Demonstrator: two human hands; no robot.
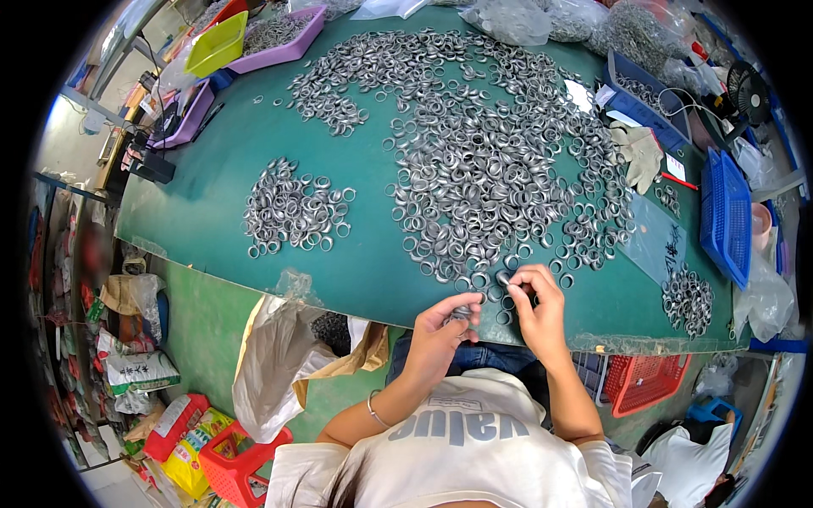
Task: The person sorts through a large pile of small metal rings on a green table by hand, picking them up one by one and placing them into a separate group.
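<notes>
A broad heap of grey metal rings (pixel 483 186) covers the middle of a green table (pixel 203 186). At the table's front edge my left hand (pixel 445 326) is closed around a few metal rings (pixel 461 313). Just to its right, my right hand (pixel 538 305) pinches a single metal ring (pixel 503 278) between thumb and fingers at the near end of the heap. A smaller pile of rings (pixel 296 207) lies to the left. Another small pile (pixel 688 302) sits near the right front corner.
At the back left stand a yellow-green tray (pixel 217 44) and purple trays. To the right are a blue bin (pixel 648 102), work gloves (pixel 637 155), a blue basket (pixel 726 218) and a fan (pixel 749 95). Below the front edge hangs an open paper sack (pixel 275 364); a red stool (pixel 233 466) stands lower left.
</notes>
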